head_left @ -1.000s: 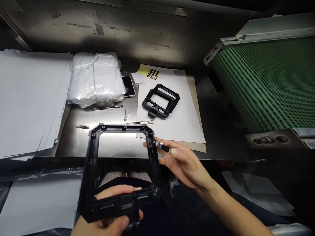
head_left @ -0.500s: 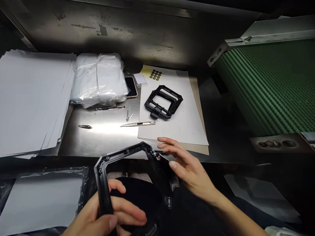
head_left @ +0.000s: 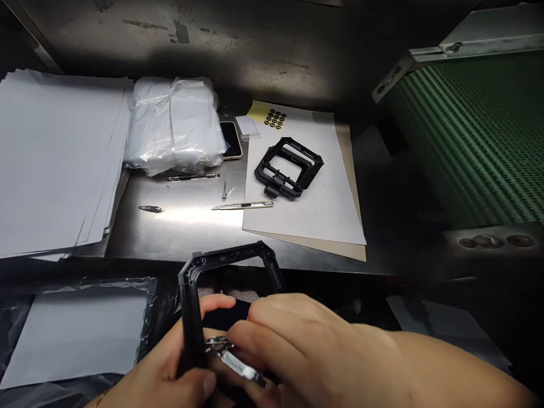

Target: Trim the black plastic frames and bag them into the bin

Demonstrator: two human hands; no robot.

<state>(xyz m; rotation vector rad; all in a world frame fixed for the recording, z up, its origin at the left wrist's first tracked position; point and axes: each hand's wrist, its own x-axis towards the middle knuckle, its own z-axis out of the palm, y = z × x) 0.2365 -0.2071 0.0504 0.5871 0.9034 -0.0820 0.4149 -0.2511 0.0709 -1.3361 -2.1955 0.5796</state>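
Note:
My left hand [head_left: 170,362] grips the near left side of a black plastic frame [head_left: 229,255], which is tilted up over the front of the bench. Its thumb lies across that side, and the forefinger reaches inside the opening. In my right hand [head_left: 306,345] is a shiny metal nail clipper [head_left: 241,365], its jaw end against the inner edge of the frame's left side. The right hand hides the frame's right and lower parts. A second black plastic frame [head_left: 312,178] lies on a white sheet [head_left: 340,215] farther back.
On the steel bench [head_left: 178,232] lie a utility knife [head_left: 244,205], a pen [head_left: 193,177] and a small dark blade-shaped piece [head_left: 150,209]. A phone [head_left: 233,140] sits beside bundled plastic bags [head_left: 176,127]. Paper stacks [head_left: 55,164] stand left; a green conveyor belt [head_left: 480,136] runs right.
My right hand has moved left and down with the nail clipper, from the frame's upper right corner to its left side. The frame has shifted slightly right in view.

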